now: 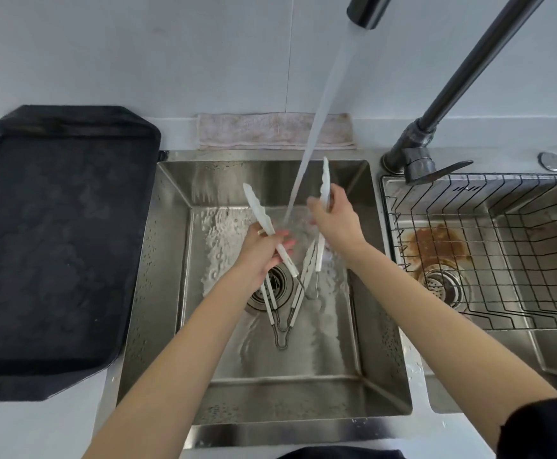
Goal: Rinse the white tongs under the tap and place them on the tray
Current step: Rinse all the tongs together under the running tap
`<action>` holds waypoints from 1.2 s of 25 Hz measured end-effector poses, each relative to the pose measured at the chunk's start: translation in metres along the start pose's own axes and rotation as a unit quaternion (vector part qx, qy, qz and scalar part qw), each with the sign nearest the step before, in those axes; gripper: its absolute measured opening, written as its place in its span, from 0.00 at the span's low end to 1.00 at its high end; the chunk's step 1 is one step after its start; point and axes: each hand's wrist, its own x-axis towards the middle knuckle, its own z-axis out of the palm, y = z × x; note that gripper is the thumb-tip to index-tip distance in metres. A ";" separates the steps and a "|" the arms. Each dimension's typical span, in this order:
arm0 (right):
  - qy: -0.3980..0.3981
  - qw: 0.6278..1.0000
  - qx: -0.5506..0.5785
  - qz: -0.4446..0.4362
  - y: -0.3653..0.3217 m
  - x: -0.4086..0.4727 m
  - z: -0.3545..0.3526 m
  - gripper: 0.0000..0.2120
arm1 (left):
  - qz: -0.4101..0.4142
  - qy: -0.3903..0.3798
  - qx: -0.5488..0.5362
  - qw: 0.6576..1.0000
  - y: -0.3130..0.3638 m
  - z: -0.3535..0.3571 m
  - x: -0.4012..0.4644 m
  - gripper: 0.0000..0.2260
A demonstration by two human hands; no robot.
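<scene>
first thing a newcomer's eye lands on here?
The water stream running from the tap into the middle sink, passing between two raised white tong arms. The left hand grips one arm of the tongs, the right hand the other; more tongs lie by the drain. Next, the big black tray on the counter left of the sink.

A square stainless steel sink basin (383,342) sits in the middle of the counter, with a dark rectangular tray (52,246) just to its left and a second steel basin holding a black wire rack (488,260) to its right. Behind the middle basin a folded pale cloth (254,132) lies along the wall. The dark metal tap (436,120) stands between the two basins at the back, its spout (368,9) reaching over the middle one.
</scene>
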 end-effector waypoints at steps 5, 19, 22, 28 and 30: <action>-0.098 0.989 -0.019 0.110 0.053 -0.011 0.014 0.15 | -0.047 0.030 0.006 0.998 -0.032 -0.022 0.008 0.19; -0.164 0.941 -0.093 0.281 0.137 -0.025 0.059 0.22 | -0.011 0.135 0.359 0.923 -0.110 -0.053 0.010 0.16; -0.171 0.934 -0.123 0.287 0.139 -0.024 0.065 0.23 | -0.030 0.135 0.343 0.929 -0.115 -0.057 0.015 0.16; -0.181 0.932 -0.184 0.255 0.145 -0.025 0.068 0.22 | -0.057 0.146 0.330 0.931 -0.117 -0.059 0.021 0.15; -0.165 0.937 -0.178 0.251 0.147 -0.025 0.067 0.19 | -0.059 0.145 0.313 0.937 -0.117 -0.062 0.027 0.18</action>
